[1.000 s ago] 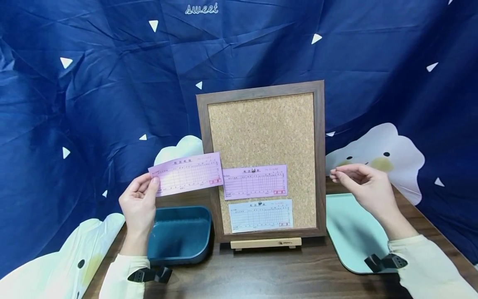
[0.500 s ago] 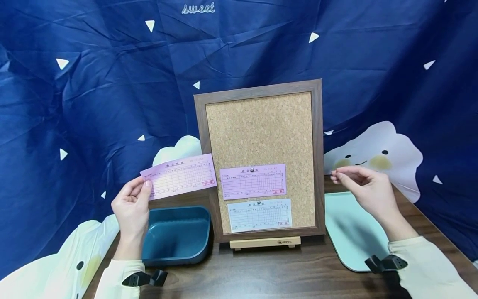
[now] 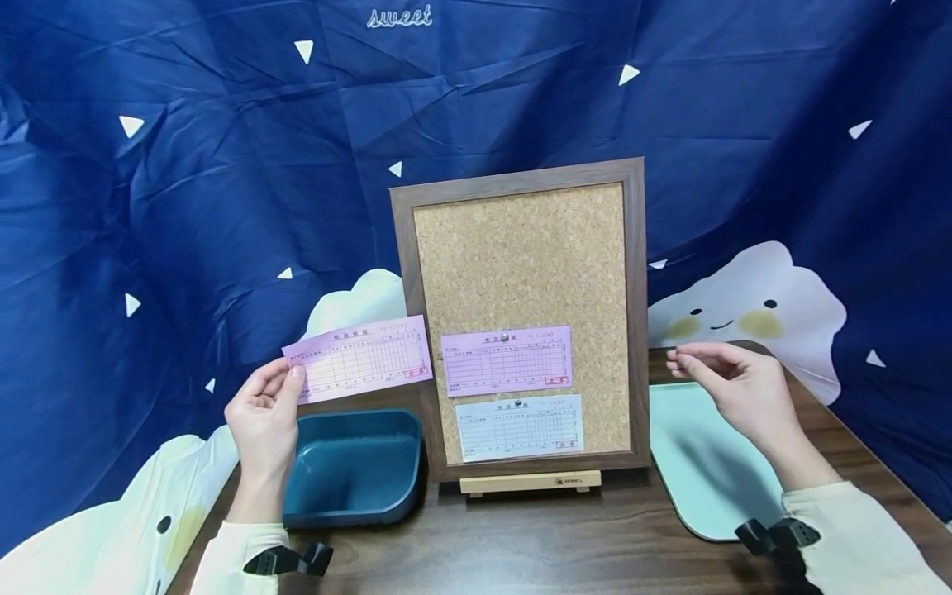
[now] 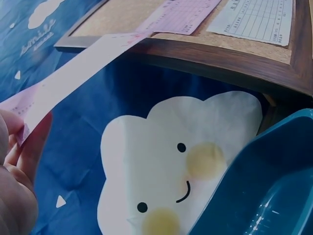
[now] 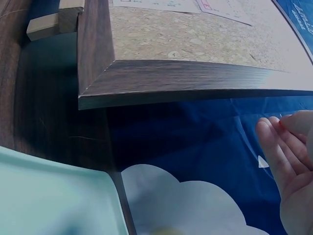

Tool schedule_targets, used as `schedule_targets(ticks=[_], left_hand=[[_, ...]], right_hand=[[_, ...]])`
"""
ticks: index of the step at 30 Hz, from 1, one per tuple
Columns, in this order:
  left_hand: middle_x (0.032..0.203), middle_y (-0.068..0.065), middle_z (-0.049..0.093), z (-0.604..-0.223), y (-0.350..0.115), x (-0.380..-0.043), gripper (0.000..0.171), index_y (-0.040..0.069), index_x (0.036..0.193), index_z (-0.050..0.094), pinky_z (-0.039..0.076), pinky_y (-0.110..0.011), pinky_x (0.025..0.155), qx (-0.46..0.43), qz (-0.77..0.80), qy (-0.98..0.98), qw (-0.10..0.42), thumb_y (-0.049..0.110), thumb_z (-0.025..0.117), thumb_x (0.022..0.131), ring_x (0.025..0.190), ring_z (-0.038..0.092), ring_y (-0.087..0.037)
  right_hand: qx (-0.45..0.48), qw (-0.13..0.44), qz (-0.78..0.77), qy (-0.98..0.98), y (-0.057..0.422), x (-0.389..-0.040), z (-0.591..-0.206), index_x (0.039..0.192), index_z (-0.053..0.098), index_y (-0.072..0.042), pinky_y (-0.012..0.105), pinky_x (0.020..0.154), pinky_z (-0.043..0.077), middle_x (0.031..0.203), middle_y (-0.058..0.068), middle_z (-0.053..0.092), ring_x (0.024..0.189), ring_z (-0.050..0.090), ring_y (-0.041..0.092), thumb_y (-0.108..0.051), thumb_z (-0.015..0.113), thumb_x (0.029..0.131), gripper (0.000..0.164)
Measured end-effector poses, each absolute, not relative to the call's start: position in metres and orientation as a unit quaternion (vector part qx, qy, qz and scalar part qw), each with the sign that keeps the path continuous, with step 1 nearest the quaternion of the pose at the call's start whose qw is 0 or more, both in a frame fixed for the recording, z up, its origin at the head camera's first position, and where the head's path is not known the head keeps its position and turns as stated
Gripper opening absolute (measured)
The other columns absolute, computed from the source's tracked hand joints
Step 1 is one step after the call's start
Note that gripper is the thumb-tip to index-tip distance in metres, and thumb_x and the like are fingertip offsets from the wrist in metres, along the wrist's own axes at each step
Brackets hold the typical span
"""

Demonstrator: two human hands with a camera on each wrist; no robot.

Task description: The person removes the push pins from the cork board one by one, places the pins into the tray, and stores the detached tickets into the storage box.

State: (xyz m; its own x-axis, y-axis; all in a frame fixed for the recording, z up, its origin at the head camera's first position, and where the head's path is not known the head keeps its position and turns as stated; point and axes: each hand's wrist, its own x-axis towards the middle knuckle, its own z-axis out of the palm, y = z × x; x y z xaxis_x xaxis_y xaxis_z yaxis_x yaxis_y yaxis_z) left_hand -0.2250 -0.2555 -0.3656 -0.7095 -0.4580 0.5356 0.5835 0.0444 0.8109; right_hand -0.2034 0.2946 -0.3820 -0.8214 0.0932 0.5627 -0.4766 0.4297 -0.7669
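Observation:
My left hand pinches the left end of a pink receipt slip, held up left of the cork board. In the left wrist view the slip stretches from the fingers towards the board's frame. A second pink receipt and a pale blue one are pinned low on the cork, each by a pushpin at its top. My right hand is raised right of the board, thumb and fingertips pinched together. Between them, in the right wrist view, a tiny tip like a pushpin's shows; the fingers hide the rest.
The board stands on a small wooden easel on the brown table. A dark teal bin stands to its left, a mint green tray lies to its right. A blue curtain hangs behind.
My left hand has shifted left and slightly down with the pink receipt, away from the pinned one. My right hand has moved a little right and down.

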Motion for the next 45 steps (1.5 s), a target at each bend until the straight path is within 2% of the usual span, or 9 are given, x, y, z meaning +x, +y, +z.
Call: schedule_targets(ticks=[7,19,29,40,45], left_hand=[[0.091,0.011,0.082,-0.372,-0.259,-0.224,0.014,0.001,0.107,0.078,0.061,-0.014,0.077,-0.043,-0.680,-0.630,0.372,-0.007,0.073,0.097,0.078,0.078,0.000],[0.087,0.008,0.082,-0.380,-0.265,-0.223,0.017,0.004,0.103,0.079,0.061,-0.013,0.073,-0.043,-0.694,-0.614,0.372,-0.010,0.073,0.095,0.073,0.077,0.000],[0.090,0.009,0.082,-0.388,-0.267,-0.220,0.017,0.001,0.106,0.078,0.060,-0.013,0.076,-0.037,-0.692,-0.623,0.362,-0.010,0.071,0.096,0.076,0.077,0.000],[0.090,0.009,0.082,-0.393,-0.270,-0.218,0.017,0.004,0.104,0.078,0.060,-0.012,0.074,-0.029,-0.689,-0.629,0.359,-0.009,0.071,0.097,0.075,0.077,0.000],[0.091,0.011,0.082,-0.395,-0.272,-0.216,0.014,0.002,0.107,0.077,0.060,-0.012,0.075,-0.015,-0.681,-0.642,0.353,-0.007,0.072,0.097,0.077,0.077,0.000]], right_hand=[[0.112,0.268,0.521,-0.802,0.296,-0.202,-0.388,0.116,0.072,0.018,0.012,0.076,0.060,0.098,-0.024,0.080,0.085,0.078,-0.005,0.006,0.071,0.100,0.020],[0.095,0.266,0.516,-0.809,0.299,-0.198,-0.395,0.115,0.073,0.016,0.009,0.076,0.058,0.097,-0.026,0.079,0.086,0.076,-0.008,0.004,0.074,0.099,0.020],[0.096,0.266,0.515,-0.809,0.304,-0.197,-0.405,0.116,0.074,0.014,0.010,0.076,0.058,0.098,-0.024,0.080,0.085,0.077,-0.006,0.005,0.074,0.098,0.020],[0.081,0.271,0.507,-0.814,0.310,-0.193,-0.415,0.114,0.074,0.015,0.009,0.073,0.057,0.095,-0.027,0.079,0.083,0.077,-0.008,0.007,0.075,0.097,0.019],[0.078,0.266,0.502,-0.819,0.312,-0.190,-0.419,0.114,0.074,0.016,0.010,0.073,0.058,0.095,-0.027,0.079,0.084,0.077,-0.008,0.005,0.074,0.098,0.019]])
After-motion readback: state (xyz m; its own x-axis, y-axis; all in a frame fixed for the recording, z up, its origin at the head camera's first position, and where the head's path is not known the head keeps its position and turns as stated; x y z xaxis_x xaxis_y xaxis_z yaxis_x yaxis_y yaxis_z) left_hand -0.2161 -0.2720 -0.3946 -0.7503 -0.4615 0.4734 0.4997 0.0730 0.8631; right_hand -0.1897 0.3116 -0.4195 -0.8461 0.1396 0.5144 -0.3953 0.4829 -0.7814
